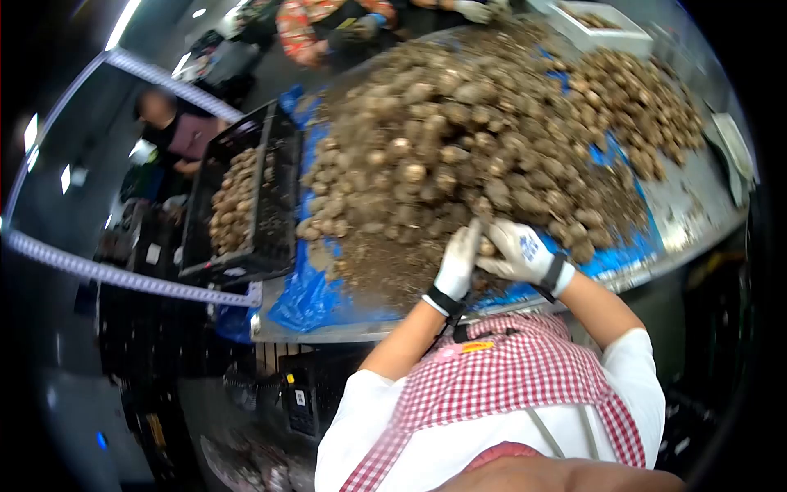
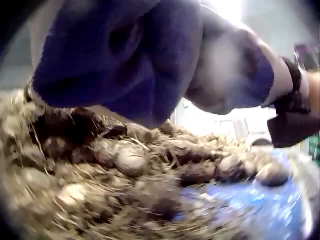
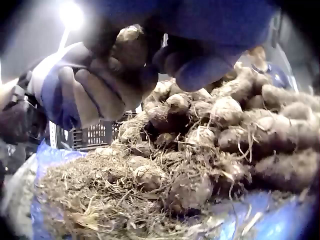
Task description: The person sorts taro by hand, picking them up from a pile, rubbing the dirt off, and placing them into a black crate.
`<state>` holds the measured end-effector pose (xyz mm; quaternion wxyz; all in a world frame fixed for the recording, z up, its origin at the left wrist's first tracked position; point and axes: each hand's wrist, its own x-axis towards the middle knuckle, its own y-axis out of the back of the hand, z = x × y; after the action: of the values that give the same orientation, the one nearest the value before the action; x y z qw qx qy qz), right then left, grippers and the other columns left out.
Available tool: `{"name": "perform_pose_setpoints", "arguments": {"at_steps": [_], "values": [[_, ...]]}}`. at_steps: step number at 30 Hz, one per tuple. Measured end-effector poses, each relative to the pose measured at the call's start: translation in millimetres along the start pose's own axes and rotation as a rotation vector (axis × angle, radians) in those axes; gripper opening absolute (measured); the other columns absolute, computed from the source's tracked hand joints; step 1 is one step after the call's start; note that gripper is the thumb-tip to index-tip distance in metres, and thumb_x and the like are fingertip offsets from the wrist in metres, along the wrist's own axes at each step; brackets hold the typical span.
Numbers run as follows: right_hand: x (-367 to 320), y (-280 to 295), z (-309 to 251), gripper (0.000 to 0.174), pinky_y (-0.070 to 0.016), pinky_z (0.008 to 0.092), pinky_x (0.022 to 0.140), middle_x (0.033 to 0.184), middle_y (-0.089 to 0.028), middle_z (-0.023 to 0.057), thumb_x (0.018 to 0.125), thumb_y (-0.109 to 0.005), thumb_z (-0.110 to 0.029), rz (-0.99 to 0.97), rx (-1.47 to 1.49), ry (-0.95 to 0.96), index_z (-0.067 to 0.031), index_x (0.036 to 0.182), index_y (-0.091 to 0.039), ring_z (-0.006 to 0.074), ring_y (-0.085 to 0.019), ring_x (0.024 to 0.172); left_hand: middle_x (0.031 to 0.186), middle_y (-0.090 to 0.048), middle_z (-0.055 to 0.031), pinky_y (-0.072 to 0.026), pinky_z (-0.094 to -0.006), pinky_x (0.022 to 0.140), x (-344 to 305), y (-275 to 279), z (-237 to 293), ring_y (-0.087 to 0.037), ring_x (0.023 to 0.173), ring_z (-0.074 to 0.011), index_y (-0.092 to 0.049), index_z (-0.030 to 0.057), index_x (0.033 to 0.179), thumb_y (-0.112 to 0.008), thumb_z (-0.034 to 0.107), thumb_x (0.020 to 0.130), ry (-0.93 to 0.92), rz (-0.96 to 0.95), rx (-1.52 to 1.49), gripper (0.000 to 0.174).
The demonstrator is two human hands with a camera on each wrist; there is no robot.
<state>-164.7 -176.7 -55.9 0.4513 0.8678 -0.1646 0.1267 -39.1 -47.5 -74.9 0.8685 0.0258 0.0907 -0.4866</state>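
One left grip [image 1: 456, 266] and one right grip [image 1: 523, 252] counted, with one tuber [image 3: 130, 47] held between them.
In the head view, one large heap [image 1: 459, 139] is counted at one o'clock and one smaller heap [image 1: 635, 107] at two, both on one desk [image 1: 693, 193]; their tubers are too many to be numbered. One black crate [image 1: 283, 193] is counted at ten, one white box [image 1: 611, 39] between one and two, one checked apron [image 1: 508, 365] at five. Three other people [image 1: 193, 135] are partly shown, between ten and one.
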Motion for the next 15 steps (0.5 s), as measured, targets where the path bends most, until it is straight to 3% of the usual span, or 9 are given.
{"name": "perform_pose_setpoints", "arguments": {"at_steps": [1,3,5,6,8,11,12,13,15], "values": [[4,-5,-4,0.049,-0.0501,0.0451,0.063,0.086,-0.062,0.0240,0.080,-0.072,-0.038,-0.035,0.031,0.013,0.0018,0.103,-0.057,0.0401,-0.062,0.076,0.090,-0.064,-0.0132,-0.0510,-0.0359,0.071,1,6,-12,-0.062,0.084,-0.0254,-0.058,0.0011,0.112,-0.040,0.043,0.102,-0.324,0.057,0.384,0.047],[4,-23,4,0.040,-0.0488,0.0448,0.056,0.074,-0.062,0.0212,0.082,-0.070,-0.031,0.037,-0.022,0.060,0.0023,0.100,-0.056,0.0388,-0.062,0.066,0.083,-0.059,-0.0122,-0.0485,-0.0360,0.074,2,4,6,-0.058,0.080,-0.0231,-0.055,-0.0029,0.101,-0.038,0.041,0.103,-0.080,0.086,0.363,0.047],[8,-20,-8,0.030,-0.0484,0.0447,0.055,0.071,-0.061,0.0200,0.082,-0.069,-0.023,0.190,0.027,0.084,0.0019,0.094,-0.056,0.0384,-0.061,0.065,0.078,-0.057,-0.0078,-0.0473,-0.0326,0.068,-4,-3,21,-0.056,0.072,-0.0197,-0.055,0.0017,0.093,-0.039,0.047,0.102,-0.184,0.081,0.089,0.049],[14,-16,-15,0.018,-0.0482,0.0434,0.054,0.070,-0.060,0.0187,0.083,-0.066,-0.015,0.226,0.049,0.076,-0.0005,0.084,-0.055,0.0372,-0.060,0.062,0.075,-0.057,-0.0058,-0.0459,-0.0305,0.066,-2,2,13,-0.055,0.070,-0.0179,-0.055,0.0032,0.091,-0.039,0.050,0.101,-0.082,0.051,-0.019,0.050],[22,0,-24,0.015,-0.0470,0.0437,0.053,0.066,-0.057,0.0174,0.084,-0.062,-0.009,0.265,-0.032,0.135,-0.0020,0.074,-0.052,0.0366,-0.059,0.059,0.071,-0.052,-0.0001,-0.0418,-0.0267,0.059,1,8,8,-0.052,0.067,-0.0139,-0.055,0.0062,0.091,-0.043,0.054,0.098,0.243,-0.018,-0.424,0.050],[22,-14,-8,0.011,-0.0466,0.0441,0.053,0.065,-0.056,0.0165,0.085,-0.059,-0.006,0.240,-0.070,0.034,-0.0013,0.077,-0.053,0.0366,-0.058,0.059,0.071,-0.053,-0.0065,-0.0432,-0.0310,0.058,6,-4,9,-0.053,0.064,-0.0198,-0.054,0.0048,0.094,-0.044,0.047,0.100,0.074,0.233,-0.080,0.044],[18,-25,0,0.007,-0.0468,0.0433,0.053,0.067,-0.056,0.0166,0.084,-0.059,-0.006,0.274,-0.031,0.053,-0.0004,0.082,-0.054,0.0367,-0.056,0.058,0.076,-0.055,-0.0176,-0.0452,-0.0360,0.060,22,-5,-25,-0.055,0.066,-0.0284,-0.052,0.0025,0.097,-0.045,0.037,0.100,-0.385,0.353,0.352,0.035],[13,-35,7,0.016,-0.0458,0.0414,0.052,0.066,-0.056,0.0145,0.092,-0.054,-0.014,0.391,-0.051,0.157,-0.0006,0.083,-0.055,0.0320,-0.055,0.054,0.077,-0.055,-0.0241,-0.0464,-0.0422,0.061,-2,-19,5,-0.057,0.068,-0.0372,-0.050,0.0001,0.097,-0.044,0.028,0.101,-0.319,0.347,0.437,0.029],[12,-62,17,0.035,-0.0418,0.0363,0.045,0.064,-0.054,0.0085,0.098,-0.047,-0.034,0.427,0.584,-0.164,-0.0035,0.085,-0.056,0.0214,-0.051,0.048,0.073,-0.058,-0.0220,-0.0468,-0.0458,0.058,-8,-21,9,-0.061,0.065,-0.0385,-0.052,0.0002,0.093,-0.046,0.025,0.098,-0.366,0.288,0.726,0.026]]}}
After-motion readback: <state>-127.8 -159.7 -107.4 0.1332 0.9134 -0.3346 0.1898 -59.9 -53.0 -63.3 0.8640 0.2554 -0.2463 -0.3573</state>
